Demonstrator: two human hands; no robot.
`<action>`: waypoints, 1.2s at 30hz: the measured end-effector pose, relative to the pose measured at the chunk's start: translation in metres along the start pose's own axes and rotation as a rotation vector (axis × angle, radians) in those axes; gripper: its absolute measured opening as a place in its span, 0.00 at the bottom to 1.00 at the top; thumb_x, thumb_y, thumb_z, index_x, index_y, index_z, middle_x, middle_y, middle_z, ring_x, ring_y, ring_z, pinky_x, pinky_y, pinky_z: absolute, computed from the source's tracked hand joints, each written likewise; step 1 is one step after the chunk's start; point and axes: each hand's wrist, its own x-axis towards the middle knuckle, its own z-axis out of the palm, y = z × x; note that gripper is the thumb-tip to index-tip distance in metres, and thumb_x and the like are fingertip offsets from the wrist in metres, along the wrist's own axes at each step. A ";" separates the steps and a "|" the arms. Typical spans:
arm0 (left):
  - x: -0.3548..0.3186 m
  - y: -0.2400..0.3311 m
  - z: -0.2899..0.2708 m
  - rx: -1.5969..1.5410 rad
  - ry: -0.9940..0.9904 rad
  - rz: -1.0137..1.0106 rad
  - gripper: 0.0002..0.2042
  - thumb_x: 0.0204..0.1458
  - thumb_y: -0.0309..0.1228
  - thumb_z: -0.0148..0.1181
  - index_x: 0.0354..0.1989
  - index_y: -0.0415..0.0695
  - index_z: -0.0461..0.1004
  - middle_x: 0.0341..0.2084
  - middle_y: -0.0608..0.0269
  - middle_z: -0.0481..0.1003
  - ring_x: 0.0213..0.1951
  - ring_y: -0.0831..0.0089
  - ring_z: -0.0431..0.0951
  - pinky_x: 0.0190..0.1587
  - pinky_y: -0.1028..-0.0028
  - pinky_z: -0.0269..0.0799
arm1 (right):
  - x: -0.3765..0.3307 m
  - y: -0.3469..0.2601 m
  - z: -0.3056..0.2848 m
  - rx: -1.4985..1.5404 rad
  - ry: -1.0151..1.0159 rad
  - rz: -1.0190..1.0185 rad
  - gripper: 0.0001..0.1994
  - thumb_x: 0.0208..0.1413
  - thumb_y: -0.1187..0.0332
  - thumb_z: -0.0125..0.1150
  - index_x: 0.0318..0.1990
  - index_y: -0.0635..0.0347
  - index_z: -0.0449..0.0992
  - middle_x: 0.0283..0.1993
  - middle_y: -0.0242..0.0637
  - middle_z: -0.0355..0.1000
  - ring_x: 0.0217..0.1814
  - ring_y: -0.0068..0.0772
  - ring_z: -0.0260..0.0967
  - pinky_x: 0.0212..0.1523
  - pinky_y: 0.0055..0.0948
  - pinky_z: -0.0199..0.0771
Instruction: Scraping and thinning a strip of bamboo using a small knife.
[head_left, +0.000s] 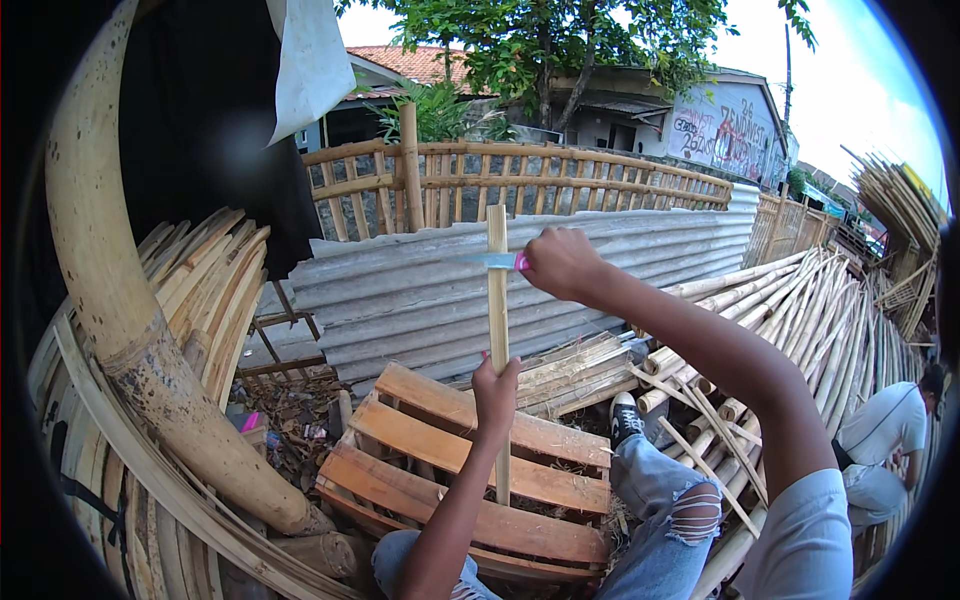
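An upright pale bamboo strip [499, 320] stands in front of me, its lower end down at a slatted wooden platform [560, 487]. My left hand [495, 392] is closed around the strip below its middle. Higher up, my right hand [562, 264] grips a knife [482, 260] by its pink handle. The blade points left and lies across the strip near its upper end. Whether the edge has bitten into the bamboo cannot be made out.
Thick bamboo poles [200, 420] and split strips [220, 290] stand close on my left. Corrugated sheeting [400, 290] and a bamboo fence [560, 165] run ahead. On the right lie piled poles [800, 310], with another person [885, 430] crouching beside them.
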 end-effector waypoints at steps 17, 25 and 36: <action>0.005 0.010 -0.020 -0.313 -0.361 -0.175 0.14 0.52 0.27 0.49 0.17 0.49 0.54 0.08 0.77 0.50 0.08 0.87 0.47 0.10 0.81 0.40 | -0.003 0.001 -0.017 -0.023 -0.077 -0.142 0.16 0.48 0.59 0.51 0.20 0.64 0.75 0.22 0.52 0.71 0.29 0.53 0.71 0.32 0.45 0.71; 0.014 0.006 -0.016 -0.420 -0.571 -0.241 0.15 0.52 0.30 0.52 0.18 0.51 0.54 0.08 0.77 0.50 0.08 0.87 0.47 0.11 0.83 0.39 | -0.007 0.005 -0.003 0.013 -0.052 -0.125 0.15 0.46 0.61 0.52 0.18 0.63 0.75 0.21 0.51 0.71 0.26 0.52 0.71 0.30 0.45 0.71; 0.033 -0.009 -0.018 -0.473 -0.609 -0.307 0.13 0.51 0.30 0.52 0.18 0.51 0.55 0.08 0.78 0.49 0.08 0.88 0.46 0.10 0.83 0.39 | 0.013 0.033 0.022 -0.116 0.019 -0.041 0.12 0.43 0.62 0.54 0.19 0.61 0.76 0.22 0.47 0.72 0.26 0.49 0.72 0.27 0.42 0.71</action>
